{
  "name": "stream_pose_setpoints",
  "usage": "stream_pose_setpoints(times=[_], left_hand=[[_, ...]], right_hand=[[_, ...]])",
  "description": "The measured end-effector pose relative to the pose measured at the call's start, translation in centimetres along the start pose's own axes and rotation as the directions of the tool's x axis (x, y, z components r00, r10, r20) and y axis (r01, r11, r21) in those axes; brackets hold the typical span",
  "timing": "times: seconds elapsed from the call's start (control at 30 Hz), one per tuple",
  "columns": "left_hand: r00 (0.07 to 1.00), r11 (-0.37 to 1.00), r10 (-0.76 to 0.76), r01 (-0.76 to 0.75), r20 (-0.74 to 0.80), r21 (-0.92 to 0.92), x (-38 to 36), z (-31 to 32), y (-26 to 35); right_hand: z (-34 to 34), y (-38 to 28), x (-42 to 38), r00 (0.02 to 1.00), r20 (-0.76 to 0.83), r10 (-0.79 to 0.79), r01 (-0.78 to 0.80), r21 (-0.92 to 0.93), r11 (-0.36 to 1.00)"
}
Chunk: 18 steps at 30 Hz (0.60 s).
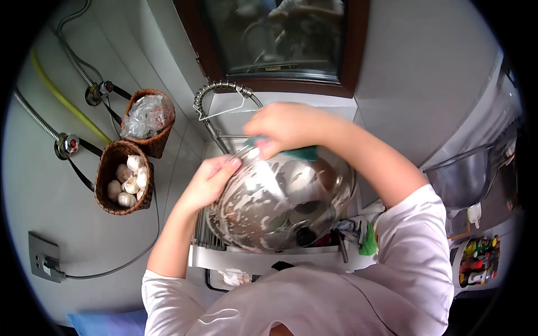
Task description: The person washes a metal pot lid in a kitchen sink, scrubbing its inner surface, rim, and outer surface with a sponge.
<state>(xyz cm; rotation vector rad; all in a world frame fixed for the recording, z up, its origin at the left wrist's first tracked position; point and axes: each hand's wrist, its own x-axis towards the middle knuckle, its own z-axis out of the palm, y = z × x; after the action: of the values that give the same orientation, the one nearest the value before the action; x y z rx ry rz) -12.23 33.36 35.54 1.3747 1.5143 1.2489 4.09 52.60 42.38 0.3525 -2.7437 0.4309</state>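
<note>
A large clear glass lid (263,207) with a metal rim and a black knob is tilted over the sink, its surface streaked with white suds. My left hand (210,182) grips the lid's rim at the upper left, thumb on top. My right hand (286,127) is closed round a green scrubbing pad (302,153) and presses it against the lid's upper edge. Part of the pad is hidden under my right hand.
A coiled spring faucet (204,106) rises behind the lid. On the left wall hang a basket of garlic (103,187) and a basket of plastic bags (162,140). Cloths (367,238) lie right of the lid. A metal basin (462,176) is farther right.
</note>
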Motion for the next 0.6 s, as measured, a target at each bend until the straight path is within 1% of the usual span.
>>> stream_pose_setpoints(times=[0.03,0.07,0.1,0.13,0.17,0.23,0.27,0.3,0.4,0.43,0.47,0.53,0.57,0.6], left_hand=[[0.999,1.000,0.002,-0.002,-0.034,0.000,-0.6,-0.8,0.1],[0.998,1.000,-0.021,0.022,-0.057,0.004,-1.3,-2.6,-0.5],[0.993,0.999,-0.034,0.029,-0.109,-0.044,-1.8,-3.2,-0.1],[0.987,0.995,-0.044,0.030,-0.154,-0.092,-2.0,-3.5,0.4],[0.994,0.998,-0.052,0.047,-0.093,-0.051,-1.8,-3.9,-0.3],[0.997,0.999,-0.045,0.043,-0.059,-0.034,-1.0,-1.7,0.1],[0.999,0.999,-0.027,0.026,-0.033,-0.018,-0.1,-0.8,0.4],[0.997,0.997,-0.065,0.066,0.035,-0.029,0.4,-0.1,0.4],[0.996,0.997,-0.066,0.068,-0.057,0.032,-1.3,-1.0,0.2],[0.997,1.000,-0.016,0.015,-0.080,-0.007,-2.1,-2.5,-1.1],[0.989,0.989,-0.098,0.084,-0.109,-0.120,-2.6,-3.2,-0.5],[0.992,0.993,-0.085,0.077,-0.089,-0.094,-2.3,-3.6,-1.2],[0.996,0.996,-0.074,0.071,-0.052,-0.061,-1.7,-3.2,-1.7],[0.998,0.998,-0.062,0.062,-0.006,-0.023,-1.0,-2.4,-1.8]], right_hand=[[-1.0,1.1,-2.0,0.998,-0.057,0.035,-0.035,0.013,0.999],[-1.7,2.1,-4.4,0.985,-0.017,0.169,-0.169,0.022,0.985],[-2.5,2.7,-5.6,0.954,0.016,0.299,-0.299,0.017,0.954],[-2.3,3.2,-5.4,0.966,-0.032,0.257,-0.257,0.015,0.966],[-1.8,3.1,-5.4,0.972,-0.070,0.223,-0.222,0.024,0.975],[-0.9,1.9,-4.0,0.976,-0.158,0.150,-0.140,0.075,0.987],[0.1,1.0,-1.1,0.993,-0.106,0.047,-0.043,0.038,0.998],[0.9,0.3,0.1,0.998,-0.050,-0.038,0.038,0.012,0.999],[0.3,1.5,-2.7,0.998,-0.027,0.057,-0.055,0.053,0.997],[0.2,2.7,-4.6,0.987,0.001,0.160,-0.159,0.074,0.984],[0.4,3.1,-4.7,0.981,0.010,0.193,-0.193,0.094,0.977],[0.7,2.6,-5.0,0.960,0.028,0.279,-0.281,0.139,0.950],[1.3,2.3,-4.0,0.988,-0.027,0.151,-0.146,0.141,0.979],[1.9,1.4,-1.7,0.996,-0.090,0.027,-0.015,0.131,0.991]])
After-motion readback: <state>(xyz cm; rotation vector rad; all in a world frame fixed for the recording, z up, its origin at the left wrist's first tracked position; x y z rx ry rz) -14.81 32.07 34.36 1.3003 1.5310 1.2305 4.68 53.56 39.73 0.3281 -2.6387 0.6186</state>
